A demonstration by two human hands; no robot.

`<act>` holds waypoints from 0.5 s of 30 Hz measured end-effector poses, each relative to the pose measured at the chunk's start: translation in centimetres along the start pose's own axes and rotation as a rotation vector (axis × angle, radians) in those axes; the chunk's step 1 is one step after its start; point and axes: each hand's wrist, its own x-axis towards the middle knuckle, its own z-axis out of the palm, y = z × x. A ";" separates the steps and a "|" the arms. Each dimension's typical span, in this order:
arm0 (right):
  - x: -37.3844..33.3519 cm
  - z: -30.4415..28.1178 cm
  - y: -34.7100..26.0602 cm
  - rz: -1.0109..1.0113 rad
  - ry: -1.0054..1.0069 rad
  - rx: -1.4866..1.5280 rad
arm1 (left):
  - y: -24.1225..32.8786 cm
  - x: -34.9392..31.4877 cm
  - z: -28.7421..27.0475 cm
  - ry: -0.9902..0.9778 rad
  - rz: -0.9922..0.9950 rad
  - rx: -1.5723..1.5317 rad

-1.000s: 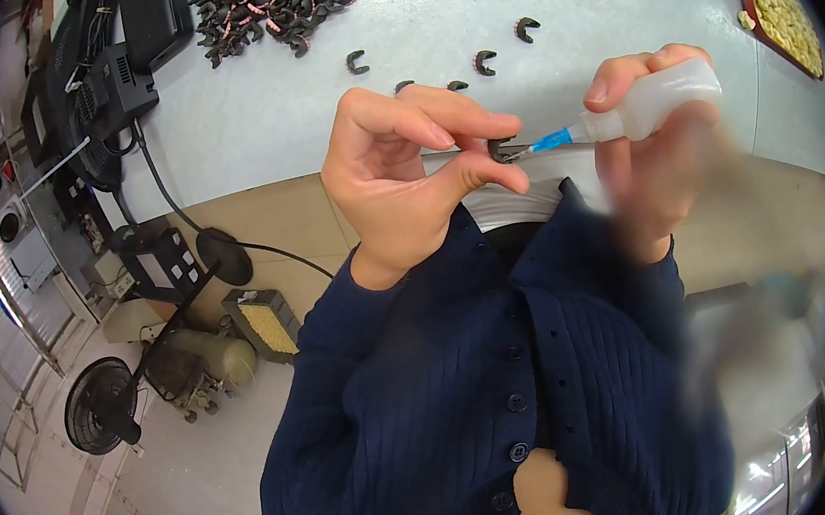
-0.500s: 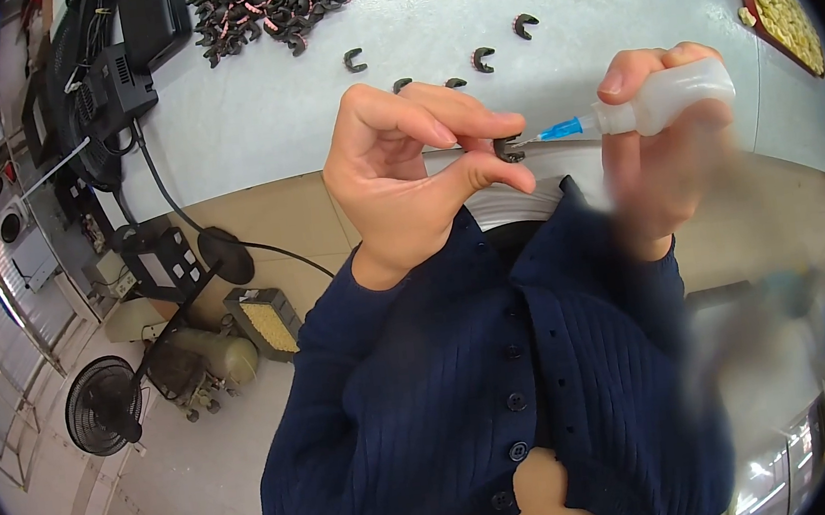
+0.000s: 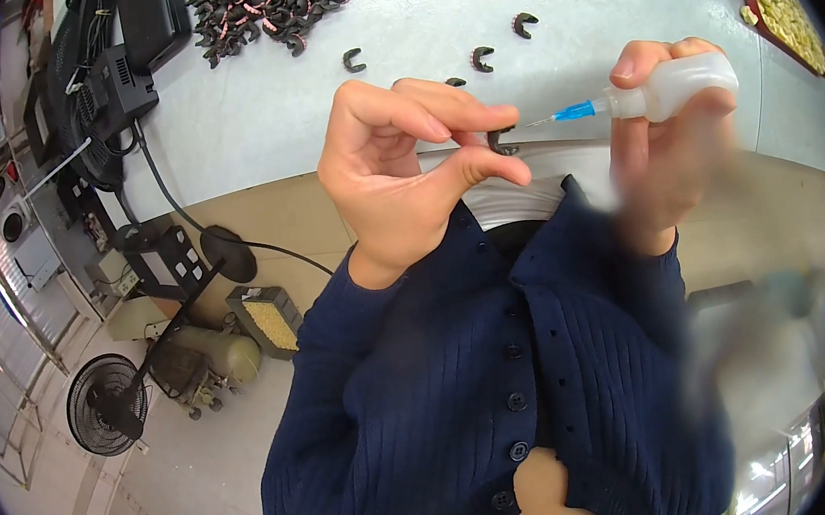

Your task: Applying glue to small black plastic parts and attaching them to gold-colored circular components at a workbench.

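In left hand (image 3: 397,181), black curved piece (image 3: 499,142) pinched, right hand (image 3: 668,155) gripping needle-tipped bottle (image 3: 684,85) just beside.

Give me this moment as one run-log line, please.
Left hand: pinching curved black piece | Right hand: holding translucent bottle | Blue nozzle: pointed toward piece | Table: pile of similar pieces

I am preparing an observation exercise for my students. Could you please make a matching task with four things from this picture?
1. Left hand
2. Bottle
3. Needle hub
4. Heap of small pieces

A. Blue
B. On the table
C. Pinching a dark curved piece
D. In the right hand

Pairs: 1-C, 2-D, 3-A, 4-B
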 end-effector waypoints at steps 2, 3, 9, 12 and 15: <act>0.2 -0.3 0.5 -0.008 0.034 0.075 | -0.2 0.5 -0.4 -0.001 0.008 0.020; 0.4 -0.7 1.0 -0.006 0.036 0.077 | -0.3 0.9 -0.7 -0.005 0.014 0.109; 1.4 -2.0 1.0 0.016 0.024 0.411 | 0.6 5.4 -2.2 -0.077 -0.078 0.410; 1.6 -2.2 1.1 -0.004 0.024 0.338 | 0.0 7.1 -2.6 -0.222 -0.223 0.642; 1.5 -1.9 0.9 0.023 0.107 0.321 | -0.1 7.6 -2.7 -0.205 -0.172 0.671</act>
